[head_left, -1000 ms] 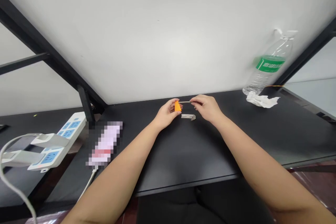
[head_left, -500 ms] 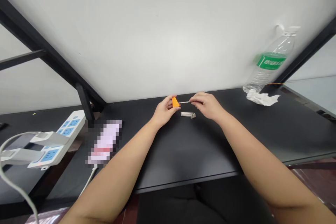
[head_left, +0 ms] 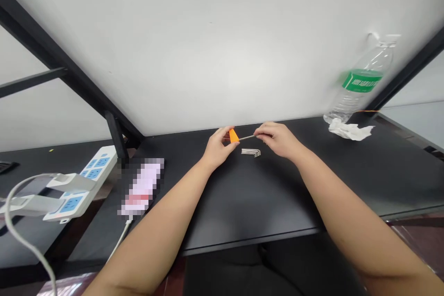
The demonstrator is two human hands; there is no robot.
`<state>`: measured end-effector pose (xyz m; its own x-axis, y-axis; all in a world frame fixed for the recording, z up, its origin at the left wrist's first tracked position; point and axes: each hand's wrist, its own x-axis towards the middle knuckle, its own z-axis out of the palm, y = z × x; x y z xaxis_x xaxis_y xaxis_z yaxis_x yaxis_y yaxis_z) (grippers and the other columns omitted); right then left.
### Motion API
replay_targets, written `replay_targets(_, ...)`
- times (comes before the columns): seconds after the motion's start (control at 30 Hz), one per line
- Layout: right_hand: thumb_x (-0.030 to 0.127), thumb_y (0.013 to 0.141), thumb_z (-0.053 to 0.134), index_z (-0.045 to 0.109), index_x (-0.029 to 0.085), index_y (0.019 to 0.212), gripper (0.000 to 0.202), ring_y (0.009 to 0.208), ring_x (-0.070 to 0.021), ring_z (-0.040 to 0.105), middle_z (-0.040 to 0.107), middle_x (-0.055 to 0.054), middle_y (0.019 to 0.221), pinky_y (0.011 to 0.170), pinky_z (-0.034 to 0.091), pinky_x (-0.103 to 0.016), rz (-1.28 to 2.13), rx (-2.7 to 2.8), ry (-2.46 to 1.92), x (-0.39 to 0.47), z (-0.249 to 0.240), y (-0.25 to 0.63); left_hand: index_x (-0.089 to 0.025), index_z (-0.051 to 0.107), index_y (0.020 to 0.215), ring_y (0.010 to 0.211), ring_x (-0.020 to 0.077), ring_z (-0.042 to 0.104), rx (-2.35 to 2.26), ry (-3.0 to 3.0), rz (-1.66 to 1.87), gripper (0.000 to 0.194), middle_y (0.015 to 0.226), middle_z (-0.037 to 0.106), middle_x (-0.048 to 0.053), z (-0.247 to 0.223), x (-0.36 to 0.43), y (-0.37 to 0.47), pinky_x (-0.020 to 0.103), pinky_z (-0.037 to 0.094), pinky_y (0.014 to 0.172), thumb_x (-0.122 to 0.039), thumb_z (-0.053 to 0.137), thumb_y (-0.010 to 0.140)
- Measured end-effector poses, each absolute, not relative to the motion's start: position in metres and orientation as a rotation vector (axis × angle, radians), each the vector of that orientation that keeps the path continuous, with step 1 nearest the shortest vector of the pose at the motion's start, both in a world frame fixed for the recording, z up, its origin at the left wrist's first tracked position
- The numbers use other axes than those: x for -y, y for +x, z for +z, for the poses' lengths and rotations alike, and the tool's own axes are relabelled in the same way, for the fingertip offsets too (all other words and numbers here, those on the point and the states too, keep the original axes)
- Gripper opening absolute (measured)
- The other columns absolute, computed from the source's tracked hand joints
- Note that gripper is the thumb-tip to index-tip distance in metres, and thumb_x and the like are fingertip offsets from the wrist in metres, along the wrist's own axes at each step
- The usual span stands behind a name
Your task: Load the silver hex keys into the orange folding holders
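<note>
Between the thumb and fingers of my left hand [head_left: 218, 146] is an orange hex key holder [head_left: 233, 136], a tapering plastic piece. My right hand [head_left: 277, 138] is closed in a pinch on the far end of a thin metal hex key [head_left: 247, 138]. The key's other end meets the holder's right side; whether it sits inside a hole I cannot tell. Just below the two hands, several L-shaped hex keys [head_left: 251, 152] lie side by side on the black table [head_left: 256, 203], their bent ends to the right.
A clear bottle with a green label [head_left: 362, 81] leans at the back right, with crumpled white tissue [head_left: 351, 129] before it. On the left are a blurred-out phone [head_left: 143, 187] on a cable and a white power strip [head_left: 83, 185] with plugs. A white wall [head_left: 222, 46] rises behind.
The hex key now slants a little, with its right end higher. Both hands keep their hold, and the whole view has shifted slightly.
</note>
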<state>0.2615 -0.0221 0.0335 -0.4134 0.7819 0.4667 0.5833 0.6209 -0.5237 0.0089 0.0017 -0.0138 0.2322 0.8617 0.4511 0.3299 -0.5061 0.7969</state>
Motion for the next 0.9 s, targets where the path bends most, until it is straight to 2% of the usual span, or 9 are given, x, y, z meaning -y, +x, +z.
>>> replay_targets(0.63, 0.017, 0.095, 0.058, 0.077, 0.022, 0.097, 0.020, 0.080, -0.0182, 0.066, 0.071, -0.006, 0.097, 0.074, 0.053, -0.033, 0.436, 2.100, -0.950, 0.018, 0.028, 0.267, -0.017, 0.067, 0.128, 0.102, 0.0240, 0.072, -1.040, 1.765, 1.148, 0.059, 0.112, 0.075, 0.009, -0.008, 0.003, 0.007, 0.043, 0.058, 0.100, -0.036, 0.083, 0.074)
replay_targets(0.8, 0.016, 0.097, 0.055, 0.077, 0.022, 0.098, 0.022, 0.080, -0.0170, 0.066, 0.070, -0.006, 0.097, 0.074, 0.053, -0.032, 0.375, 2.202, -0.877, 0.024, 0.029, 0.258, -0.020, 0.070, 0.125, 0.104, 0.0240, 0.072, -1.095, 2.012, 1.083, 0.054, 0.117, 0.075, 0.007, -0.006, 0.007, 0.008, 0.043, 0.058, 0.102, -0.036, 0.081, 0.075)
replay_targets(0.9, 0.012, 0.096, 0.053, 0.073, 0.022, 0.101, 0.023, 0.086, -0.0174, 0.065, 0.068, -0.006, 0.101, 0.079, 0.052, -0.032, 0.406, 2.246, -0.847, 0.031, 0.024, 0.243, -0.020, 0.070, 0.125, 0.109, 0.0239, 0.072, -1.083, 2.201, 1.082, 0.050, 0.120, 0.075, 0.007, -0.007, 0.008, 0.010, 0.040, 0.057, 0.103, -0.034, 0.079, 0.078)
